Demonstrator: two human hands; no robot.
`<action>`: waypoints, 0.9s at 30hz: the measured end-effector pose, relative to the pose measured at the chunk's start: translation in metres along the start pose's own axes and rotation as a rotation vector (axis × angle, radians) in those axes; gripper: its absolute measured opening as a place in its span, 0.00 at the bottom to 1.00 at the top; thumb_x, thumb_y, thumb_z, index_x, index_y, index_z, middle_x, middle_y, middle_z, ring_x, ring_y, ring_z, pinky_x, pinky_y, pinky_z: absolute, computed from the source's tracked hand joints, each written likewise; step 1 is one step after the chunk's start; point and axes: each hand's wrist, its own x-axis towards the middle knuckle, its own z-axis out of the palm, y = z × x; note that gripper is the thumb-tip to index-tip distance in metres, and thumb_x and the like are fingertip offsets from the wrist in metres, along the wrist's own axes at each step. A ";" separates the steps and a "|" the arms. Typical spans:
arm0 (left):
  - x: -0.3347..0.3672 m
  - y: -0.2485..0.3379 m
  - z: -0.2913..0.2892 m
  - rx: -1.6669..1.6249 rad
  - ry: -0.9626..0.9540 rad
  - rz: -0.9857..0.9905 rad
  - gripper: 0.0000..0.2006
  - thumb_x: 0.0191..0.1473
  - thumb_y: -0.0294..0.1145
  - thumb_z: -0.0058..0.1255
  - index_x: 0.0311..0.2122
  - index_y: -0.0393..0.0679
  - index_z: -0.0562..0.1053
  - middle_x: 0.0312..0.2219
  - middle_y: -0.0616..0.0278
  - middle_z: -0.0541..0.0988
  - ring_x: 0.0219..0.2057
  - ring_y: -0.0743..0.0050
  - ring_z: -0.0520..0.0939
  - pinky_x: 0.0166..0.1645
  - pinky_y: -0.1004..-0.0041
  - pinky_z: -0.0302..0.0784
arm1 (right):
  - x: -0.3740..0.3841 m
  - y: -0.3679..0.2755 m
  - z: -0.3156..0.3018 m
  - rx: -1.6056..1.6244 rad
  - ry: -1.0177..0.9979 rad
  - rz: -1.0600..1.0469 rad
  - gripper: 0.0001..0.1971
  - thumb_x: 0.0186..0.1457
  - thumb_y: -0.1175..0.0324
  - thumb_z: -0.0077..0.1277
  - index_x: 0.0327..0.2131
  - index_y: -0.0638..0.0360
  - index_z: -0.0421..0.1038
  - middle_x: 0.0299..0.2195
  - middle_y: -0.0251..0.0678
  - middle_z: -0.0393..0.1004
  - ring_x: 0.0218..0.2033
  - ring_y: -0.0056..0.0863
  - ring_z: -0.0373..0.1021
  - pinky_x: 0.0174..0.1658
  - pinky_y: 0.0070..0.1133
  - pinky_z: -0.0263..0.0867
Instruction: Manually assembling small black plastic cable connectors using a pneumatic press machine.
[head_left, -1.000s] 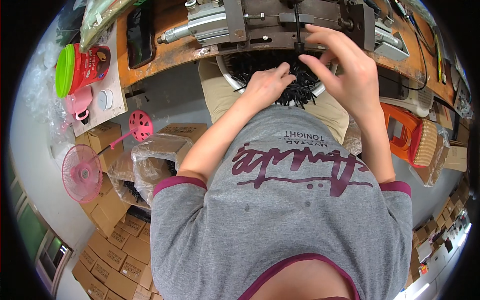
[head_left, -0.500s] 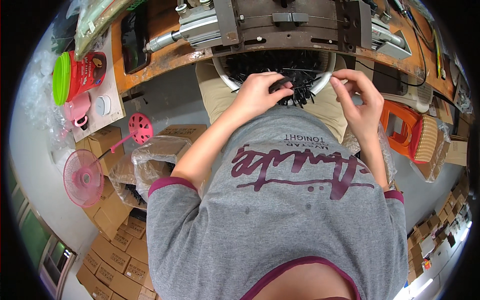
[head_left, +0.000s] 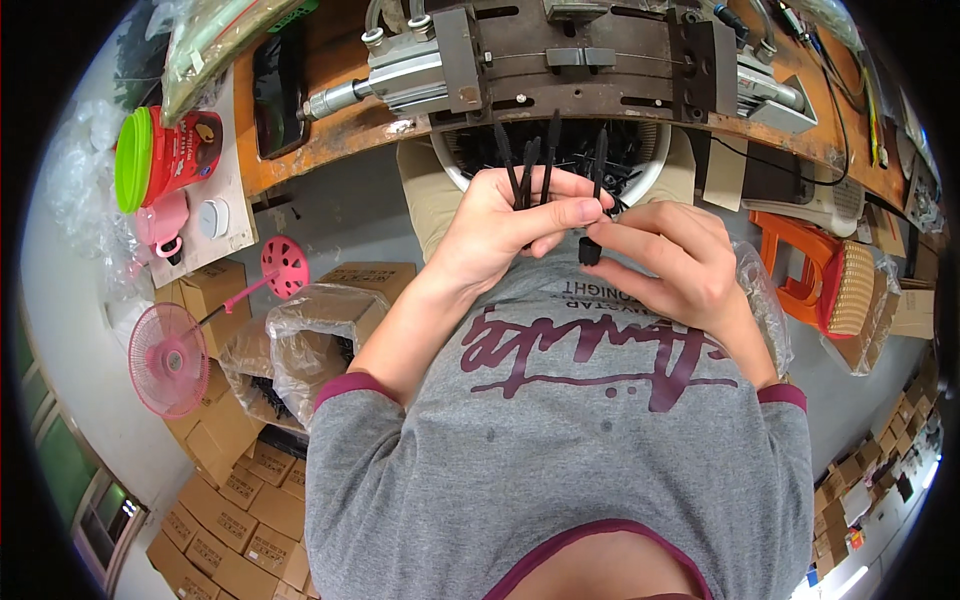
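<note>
Several thin black wands with thicker, brush-like tips (head_left: 528,165) stand up from my left hand (head_left: 515,215), whose fingers are closed around them. My right hand (head_left: 665,255) pinches another black wand (head_left: 600,160) near its wider black base (head_left: 590,250). My left thumb tip meets the right fingers at this wand, so its middle is partly hidden. Both hands are in front of my shirt, just on the near side of a round white tub (head_left: 655,172) between my legs. Many similar black pieces fill the tub.
A metal fixture with pneumatic-looking cylinders (head_left: 415,80) is mounted on the wooden bench (head_left: 350,135) ahead. A phone (head_left: 280,95) and a red bucket with a green rim (head_left: 190,145) are at left. A pink fan (head_left: 170,360) and cartons (head_left: 235,530) stand lower left, an orange stool (head_left: 790,265) right.
My hands have come together above my lap, closer to my body. Several wands now point upward from the left hand, and the right hand has moved left onto one wand.
</note>
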 end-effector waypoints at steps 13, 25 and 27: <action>0.006 -0.001 0.006 -0.130 -0.229 0.189 0.29 0.69 0.50 0.29 0.48 0.34 0.75 0.60 0.43 0.66 0.58 0.57 0.72 0.61 0.60 0.69 | 0.006 0.002 0.001 -0.077 -0.006 0.047 0.19 0.35 0.77 0.68 0.36 0.59 0.78 0.33 0.34 0.73 0.30 0.28 0.69 0.30 0.23 0.65; 0.006 0.001 0.011 0.037 -0.087 0.171 0.27 0.70 0.48 0.29 0.59 0.35 0.67 0.57 0.54 0.71 0.58 0.67 0.72 0.62 0.69 0.65 | 0.025 -0.003 0.002 -0.011 0.143 0.068 0.16 0.39 0.81 0.63 0.36 0.61 0.77 0.37 0.37 0.72 0.32 0.32 0.72 0.35 0.26 0.70; 0.006 -0.004 0.007 0.113 0.030 0.274 0.28 0.70 0.49 0.28 0.60 0.35 0.66 0.57 0.54 0.71 0.58 0.67 0.72 0.62 0.69 0.65 | 0.021 0.005 0.004 0.007 0.175 0.190 0.17 0.42 0.82 0.62 0.39 0.63 0.75 0.47 0.41 0.71 0.39 0.36 0.74 0.41 0.27 0.73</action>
